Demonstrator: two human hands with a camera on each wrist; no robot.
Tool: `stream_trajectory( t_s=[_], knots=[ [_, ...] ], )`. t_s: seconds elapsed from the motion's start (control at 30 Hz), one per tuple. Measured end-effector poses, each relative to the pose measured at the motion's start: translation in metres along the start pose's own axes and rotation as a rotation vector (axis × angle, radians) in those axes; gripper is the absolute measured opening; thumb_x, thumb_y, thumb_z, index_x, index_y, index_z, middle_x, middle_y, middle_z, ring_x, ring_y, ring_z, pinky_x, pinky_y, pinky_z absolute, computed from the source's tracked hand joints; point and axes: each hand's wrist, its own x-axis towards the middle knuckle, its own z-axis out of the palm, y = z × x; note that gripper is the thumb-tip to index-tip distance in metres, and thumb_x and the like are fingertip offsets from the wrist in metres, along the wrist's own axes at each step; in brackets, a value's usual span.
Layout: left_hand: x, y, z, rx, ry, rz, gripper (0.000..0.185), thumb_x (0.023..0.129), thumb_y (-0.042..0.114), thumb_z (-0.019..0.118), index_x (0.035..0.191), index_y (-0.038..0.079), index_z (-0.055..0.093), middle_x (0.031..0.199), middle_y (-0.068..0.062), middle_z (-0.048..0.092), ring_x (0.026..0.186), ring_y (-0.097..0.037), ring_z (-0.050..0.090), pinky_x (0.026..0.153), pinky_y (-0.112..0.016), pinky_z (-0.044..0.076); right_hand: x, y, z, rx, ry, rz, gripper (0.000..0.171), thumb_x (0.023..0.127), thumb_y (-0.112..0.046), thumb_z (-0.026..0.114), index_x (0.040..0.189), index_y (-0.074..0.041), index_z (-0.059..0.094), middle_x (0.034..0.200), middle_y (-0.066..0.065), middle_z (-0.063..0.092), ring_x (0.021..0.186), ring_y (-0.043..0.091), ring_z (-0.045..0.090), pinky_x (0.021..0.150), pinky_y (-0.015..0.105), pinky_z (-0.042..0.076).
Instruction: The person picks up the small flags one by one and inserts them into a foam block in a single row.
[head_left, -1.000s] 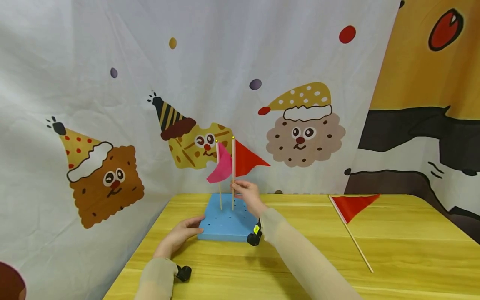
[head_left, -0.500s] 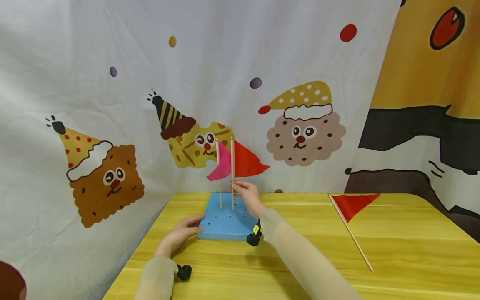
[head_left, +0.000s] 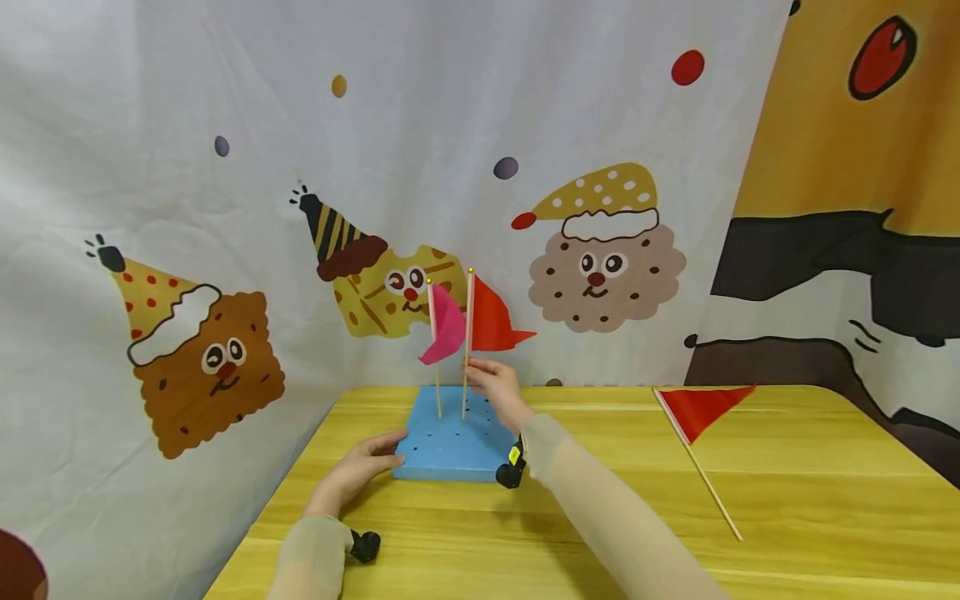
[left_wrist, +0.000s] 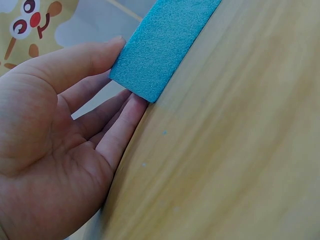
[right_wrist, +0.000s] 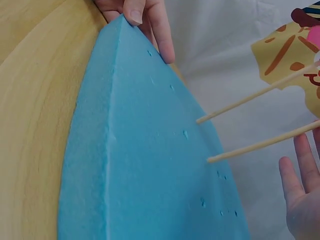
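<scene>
A blue foam board (head_left: 450, 457) dotted with small holes lies on the table. At its front left corner, my left hand (head_left: 363, 468) grips the edge, thumb over the top and fingers along the side, as the left wrist view shows. A pink flag (head_left: 448, 325) stands in the board on a thin wooden stick. Just right of it is a red triangular flag (head_left: 489, 315), upright, its stick's lower end meeting the board's top. My right hand (head_left: 498, 390) pinches that stick below the cloth. In the right wrist view, both sticks rise from the board near its far edge.
To the right, a second red flag (head_left: 701, 410) lies flat on the wooden table (head_left: 615, 467), its stick slanting toward the front. A white curtain (head_left: 450, 100) printed with cartoon biscuits hangs behind the table and along its left side.
The red flag's top has leaned slightly right, away from the pink flag, and its cloth tip has folded. Both hands have kept their places, and the whole head view has shifted a little.
</scene>
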Motion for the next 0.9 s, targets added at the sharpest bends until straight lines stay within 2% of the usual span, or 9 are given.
stream_trajectory(
  t_s=[0.23,0.4,0.6,0.73,0.9],
  knots=[
    [-0.001,0.001,0.000,0.007,0.012,0.000,0.060,0.094,0.020,0.066,0.148,0.008,0.042,0.152,-0.022,0.031,0.141,-0.039,0.026,0.110,-0.054,0.029,-0.003,-0.002,-0.015,-0.008,-0.014,-0.016,0.037,0.095,-0.016,0.065,0.128,0.000,0.062,0.120,0.016,0.065,0.107,0.031,0.063,0.099,0.048,0.046],
    [-0.001,0.000,0.000,0.004,0.007,0.000,0.061,0.094,0.021,0.066,0.148,0.008,0.042,0.152,-0.022,0.032,0.140,-0.039,0.027,0.110,-0.054,0.029,-0.010,-0.006,-0.040,-0.024,-0.016,-0.013,0.037,0.096,-0.015,0.063,0.129,0.001,0.061,0.126,0.021,0.061,0.108,0.032,0.063,0.098,0.049,0.046],
    [0.001,-0.001,0.002,-0.017,0.003,-0.009,0.060,0.094,0.020,0.066,0.147,0.006,0.042,0.152,-0.021,0.033,0.140,-0.039,0.027,0.110,-0.053,0.029,-0.022,-0.018,-0.086,-0.035,0.011,-0.012,0.039,0.095,-0.015,0.064,0.127,0.006,0.060,0.115,0.019,0.065,0.108,0.037,0.062,0.099,0.053,0.044],
    [0.001,0.000,0.001,-0.039,-0.001,-0.021,0.059,0.095,0.019,0.065,0.147,0.005,0.042,0.151,-0.023,0.033,0.139,-0.040,0.028,0.109,-0.053,0.032,-0.033,-0.027,-0.125,-0.079,0.031,-0.002,0.038,0.096,-0.020,0.064,0.126,0.003,0.061,0.105,0.008,0.067,0.099,0.027,0.066,0.094,0.046,0.050],
    [0.002,-0.001,-0.001,-0.037,-0.016,-0.016,0.059,0.095,0.021,0.064,0.148,0.006,0.041,0.152,-0.023,0.031,0.140,-0.041,0.027,0.109,-0.053,0.032,-0.052,-0.039,-0.177,-0.144,0.033,-0.011,0.036,0.097,-0.021,0.062,0.126,0.002,0.062,0.101,0.003,0.067,0.100,0.030,0.065,0.090,0.039,0.053]
  ],
)
